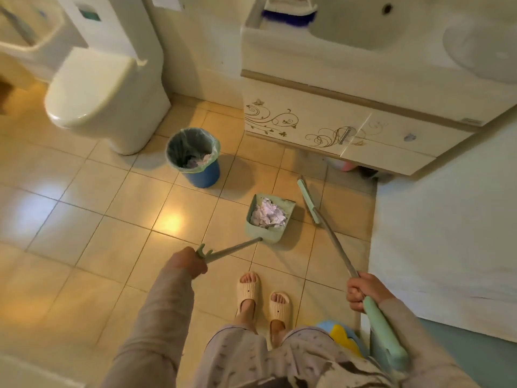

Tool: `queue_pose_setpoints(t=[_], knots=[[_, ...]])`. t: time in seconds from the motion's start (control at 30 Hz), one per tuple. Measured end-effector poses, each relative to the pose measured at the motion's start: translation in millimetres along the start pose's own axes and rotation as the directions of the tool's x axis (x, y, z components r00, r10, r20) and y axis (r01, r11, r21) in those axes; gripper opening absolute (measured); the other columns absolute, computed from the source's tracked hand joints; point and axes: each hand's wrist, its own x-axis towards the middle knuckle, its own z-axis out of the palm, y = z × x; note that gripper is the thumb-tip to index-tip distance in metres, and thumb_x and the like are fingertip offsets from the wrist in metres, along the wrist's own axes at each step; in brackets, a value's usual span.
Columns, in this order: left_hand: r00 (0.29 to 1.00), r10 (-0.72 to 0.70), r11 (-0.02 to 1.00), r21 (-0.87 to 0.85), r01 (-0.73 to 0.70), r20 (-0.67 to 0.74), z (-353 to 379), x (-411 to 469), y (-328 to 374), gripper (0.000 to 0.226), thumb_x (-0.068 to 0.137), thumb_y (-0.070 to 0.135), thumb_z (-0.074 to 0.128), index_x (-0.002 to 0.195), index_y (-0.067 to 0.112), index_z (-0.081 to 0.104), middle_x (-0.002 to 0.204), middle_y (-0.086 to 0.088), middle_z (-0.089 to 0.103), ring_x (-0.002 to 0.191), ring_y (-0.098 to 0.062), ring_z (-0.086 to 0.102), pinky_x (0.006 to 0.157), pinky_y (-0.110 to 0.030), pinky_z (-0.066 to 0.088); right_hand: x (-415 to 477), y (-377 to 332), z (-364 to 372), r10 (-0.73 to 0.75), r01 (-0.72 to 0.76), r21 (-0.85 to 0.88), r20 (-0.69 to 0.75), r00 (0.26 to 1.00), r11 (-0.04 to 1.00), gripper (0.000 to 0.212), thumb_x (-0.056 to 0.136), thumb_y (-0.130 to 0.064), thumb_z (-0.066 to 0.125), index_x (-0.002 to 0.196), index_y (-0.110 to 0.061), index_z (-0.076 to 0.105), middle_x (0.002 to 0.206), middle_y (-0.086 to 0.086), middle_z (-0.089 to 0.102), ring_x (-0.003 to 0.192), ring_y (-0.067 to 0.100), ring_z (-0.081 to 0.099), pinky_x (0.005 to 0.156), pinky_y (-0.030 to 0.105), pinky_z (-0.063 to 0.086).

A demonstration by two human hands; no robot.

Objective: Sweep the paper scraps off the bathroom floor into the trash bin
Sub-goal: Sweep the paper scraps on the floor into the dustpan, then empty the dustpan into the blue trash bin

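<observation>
A green long-handled dustpan [281, 233] rests on the tiled floor in front of my feet, filled with crumpled pale paper scraps [268, 214]. My left hand [188, 261] is closed around the top of its handle. My right hand [363, 289] grips the grey handle of a green broom [307, 200], whose head lies on the floor just right of the dustpan. The blue trash bin [205, 175], lined with a green bag, stands a short way beyond the dustpan to the left and holds some scraps.
A white toilet [103, 99] stands at the back left, close to the bin. A vanity cabinet [335, 127] with a sink fills the back right. A white wall or door [447, 233] runs along the right. A blue-yellow object [341, 334] sits by my right foot.
</observation>
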Motion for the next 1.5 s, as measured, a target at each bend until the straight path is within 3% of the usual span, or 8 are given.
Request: queue_pose_setpoints(t=[0.17, 0.43, 0.6, 0.73, 0.93, 1.13, 1.27, 1.5], knots=[[0.986, -0.056, 0.998, -0.010, 0.055, -0.160, 67.8, -38.0, -56.6, 0.024, 0.082, 0.027, 0.064, 0.102, 0.013, 0.062, 0.065, 0.004, 0.053, 0.062, -0.015, 0.054, 0.055, -0.025, 0.042, -2.1, -4.9, -4.0, -0.008, 0.013, -0.133, 0.040, 0.999, 0.991, 0.036, 0.090, 0.014, 0.030, 0.064, -0.011, 0.030, 0.028, 0.002, 0.029, 0.020, 0.010, 0.027, 0.031, 0.009, 0.026], [0.964, -0.203, 0.920, -0.371, 0.127, -0.173, 114.6, -92.2, -102.6, 0.037, 0.082, 0.030, 0.069, 0.116, 0.017, 0.063, 0.092, -0.005, 0.068, 0.085, -0.026, 0.062, 0.068, -0.027, 0.043, 6.8, -4.7, 24.1, 0.001, 0.025, -0.406, 0.065, 0.998, 0.913, 0.033, 0.089, 0.012, 0.035, 0.063, -0.008, 0.033, 0.031, 0.003, 0.031, 0.020, 0.010, 0.029, 0.033, 0.009, 0.028], [0.940, -0.284, 0.800, -0.587, 0.124, -0.189, 112.3, -107.8, -120.4, 0.042, 0.083, 0.020, 0.069, 0.123, 0.011, 0.060, 0.098, -0.020, 0.070, 0.092, -0.037, 0.066, 0.070, -0.036, 0.050, 14.5, -8.9, 60.3, 0.037, 0.023, -0.676, 0.075, 0.997, 0.737, 0.024, 0.087, 0.006, 0.040, 0.065, -0.005, 0.040, 0.039, 0.006, 0.036, 0.023, 0.012, 0.032, 0.032, 0.012, 0.032], [0.910, -0.338, 0.777, -0.617, 0.125, -0.241, 95.1, -107.8, -133.6, 0.039, 0.083, 0.018, 0.069, 0.120, 0.010, 0.062, 0.096, -0.015, 0.068, 0.089, -0.033, 0.063, 0.068, -0.029, 0.040, 13.6, 2.9, 99.3, 0.034, 0.049, -0.837, 0.081, 0.996, 0.545, 0.014, 0.083, 0.005, 0.042, 0.072, -0.001, 0.047, 0.038, 0.006, 0.041, 0.029, 0.015, 0.039, 0.038, 0.019, 0.037], [0.857, -0.422, 0.728, -0.674, 0.125, -0.297, 72.4, -108.9, -145.2, 0.030, 0.084, 0.019, 0.065, 0.111, 0.005, 0.064, 0.080, -0.013, 0.061, 0.079, -0.033, 0.061, 0.071, -0.036, 0.051, 14.6, 23.7, 129.5, 0.064, 0.033, -0.862, 0.076, 0.995, 0.506, 0.012, 0.082, 0.000, 0.042, 0.092, 0.000, 0.048, 0.026, 0.000, 0.039, 0.045, 0.018, 0.040, 0.046, 0.024, 0.040], [0.776, -0.400, 0.827, -0.557, 0.077, -0.487, 27.9, -107.1, -143.2, 0.028, 0.089, 0.030, 0.061, 0.108, 0.010, 0.066, 0.080, -0.007, 0.061, 0.073, -0.027, 0.056, 0.065, -0.030, 0.043, 14.6, 2.0, 154.1, 0.079, 0.031, -0.872, 0.079, 0.994, 0.488, 0.010, 0.081, -0.002, 0.043, 0.079, -0.002, 0.053, 0.048, 0.007, 0.046, 0.048, 0.020, 0.042, 0.053, 0.029, 0.040], [0.686, -0.315, 0.924, -0.378, 0.063, -0.656, 3.9, -110.4, -146.5, 0.027, 0.091, 0.038, 0.057, 0.103, 0.016, 0.066, 0.072, -0.001, 0.058, 0.067, -0.022, 0.057, 0.062, -0.028, 0.046, 14.5, -8.7, 158.6, 0.112, 0.007, -0.874, 0.071, 0.991, 0.486, 0.012, 0.082, 0.001, 0.042, 0.085, 0.002, 0.054, 0.046, 0.007, 0.046, 0.046, 0.018, 0.041, 0.049, 0.030, 0.038], [0.605, 0.047, 0.989, 0.121, 0.082, -0.795, -42.5, -97.0, -125.6, 0.016, 0.096, 0.027, 0.049, 0.103, 0.016, 0.059, 0.075, -0.004, 0.067, 0.067, -0.026, 0.065, 0.065, -0.032, 0.053, 16.2, -10.1, 155.1, 0.111, 0.004, -0.863, 0.070, 0.991, 0.505, 0.031, 0.084, -0.001, 0.043, 0.114, 0.003, 0.051, 0.053, 0.007, 0.048, 0.046, 0.017, 0.043, 0.046, 0.028, 0.041]])
